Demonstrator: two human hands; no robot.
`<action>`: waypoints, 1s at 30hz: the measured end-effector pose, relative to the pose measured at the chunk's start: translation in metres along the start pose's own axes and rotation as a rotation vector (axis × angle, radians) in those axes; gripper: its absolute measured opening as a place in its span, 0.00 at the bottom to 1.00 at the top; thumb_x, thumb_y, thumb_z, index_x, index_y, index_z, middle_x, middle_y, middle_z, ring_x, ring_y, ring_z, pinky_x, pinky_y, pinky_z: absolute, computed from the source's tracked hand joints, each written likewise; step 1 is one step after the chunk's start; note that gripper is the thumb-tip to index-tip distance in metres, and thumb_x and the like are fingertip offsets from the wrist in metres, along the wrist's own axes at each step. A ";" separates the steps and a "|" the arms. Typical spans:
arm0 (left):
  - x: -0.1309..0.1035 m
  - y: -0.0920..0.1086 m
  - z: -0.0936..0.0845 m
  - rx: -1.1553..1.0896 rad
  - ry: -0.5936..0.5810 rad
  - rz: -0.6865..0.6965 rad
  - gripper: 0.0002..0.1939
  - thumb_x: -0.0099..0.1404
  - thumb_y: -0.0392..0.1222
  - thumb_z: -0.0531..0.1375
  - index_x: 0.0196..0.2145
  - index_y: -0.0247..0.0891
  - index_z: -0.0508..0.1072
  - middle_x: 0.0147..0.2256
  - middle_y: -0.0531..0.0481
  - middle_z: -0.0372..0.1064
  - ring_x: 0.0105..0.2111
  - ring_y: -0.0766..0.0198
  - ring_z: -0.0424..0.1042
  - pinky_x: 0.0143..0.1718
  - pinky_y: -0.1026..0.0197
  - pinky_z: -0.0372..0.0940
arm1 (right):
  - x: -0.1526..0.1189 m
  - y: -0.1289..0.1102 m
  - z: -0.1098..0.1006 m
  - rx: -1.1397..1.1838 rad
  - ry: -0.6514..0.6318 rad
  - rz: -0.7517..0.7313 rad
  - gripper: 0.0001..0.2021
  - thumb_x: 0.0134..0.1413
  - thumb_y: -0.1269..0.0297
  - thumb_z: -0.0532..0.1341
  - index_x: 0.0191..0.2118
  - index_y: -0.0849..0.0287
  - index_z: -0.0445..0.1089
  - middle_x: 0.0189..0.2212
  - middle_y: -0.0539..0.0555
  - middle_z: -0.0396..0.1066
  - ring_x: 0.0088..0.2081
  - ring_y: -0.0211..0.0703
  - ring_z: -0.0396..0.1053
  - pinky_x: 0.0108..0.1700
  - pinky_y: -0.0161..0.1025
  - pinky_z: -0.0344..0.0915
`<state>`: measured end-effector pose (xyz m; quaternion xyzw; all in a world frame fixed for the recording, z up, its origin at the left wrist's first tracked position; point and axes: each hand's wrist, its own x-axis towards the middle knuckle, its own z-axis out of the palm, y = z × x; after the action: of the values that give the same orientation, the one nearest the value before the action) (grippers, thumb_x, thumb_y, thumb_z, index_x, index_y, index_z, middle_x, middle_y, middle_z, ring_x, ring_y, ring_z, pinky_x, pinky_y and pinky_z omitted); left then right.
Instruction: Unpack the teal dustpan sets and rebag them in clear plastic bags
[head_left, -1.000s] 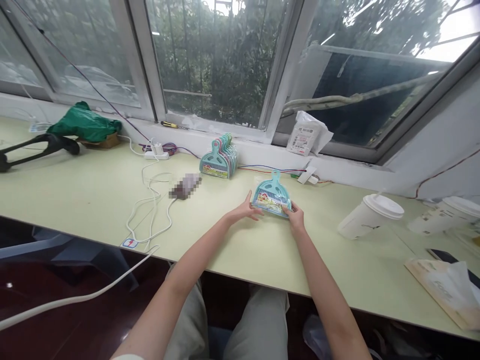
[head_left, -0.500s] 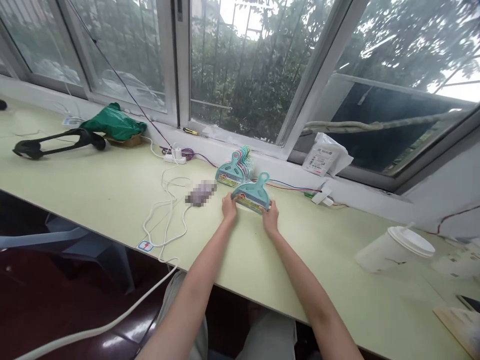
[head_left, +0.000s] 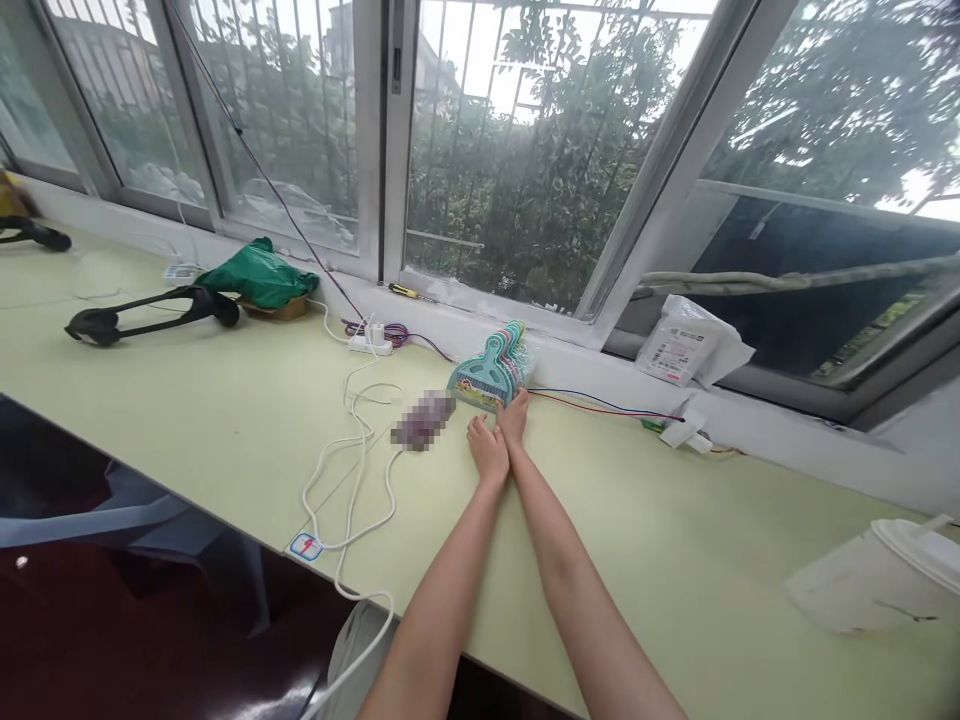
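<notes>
From my remote seat I see dustpans (head_left: 493,372) at twelve o'clock, probably nested to stand, right hand (head_left: 514,416) at their five-o'clock corner, seemingly steadying, pinch I cannot tell, left hand (head_left: 489,452) loosely spread just below.

Dustpan sets (head_left: 487,370), upright row, teal foremost

A pale table (head_left: 637,540) carries dustpans (head_left: 484,374); a white cup (head_left: 862,580); white cables (head_left: 364,455); a blurred object (head_left: 423,420), hard to identify.
</notes>
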<state>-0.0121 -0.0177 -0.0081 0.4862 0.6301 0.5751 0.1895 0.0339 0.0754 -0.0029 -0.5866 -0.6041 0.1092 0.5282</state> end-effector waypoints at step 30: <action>0.001 0.014 0.007 0.063 -0.085 0.064 0.13 0.62 0.31 0.52 0.45 0.37 0.66 0.49 0.40 0.63 0.53 0.54 0.61 0.55 0.50 0.55 | 0.008 -0.058 -0.127 0.008 0.206 -0.098 0.13 0.57 0.55 0.57 0.42 0.55 0.56 0.31 0.48 0.65 0.30 0.37 0.65 0.31 0.34 0.59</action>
<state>-0.0012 -0.0145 0.0031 0.5356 0.6234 0.5397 0.1823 0.0991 0.0039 0.0979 -0.5622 -0.5741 0.0246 0.5947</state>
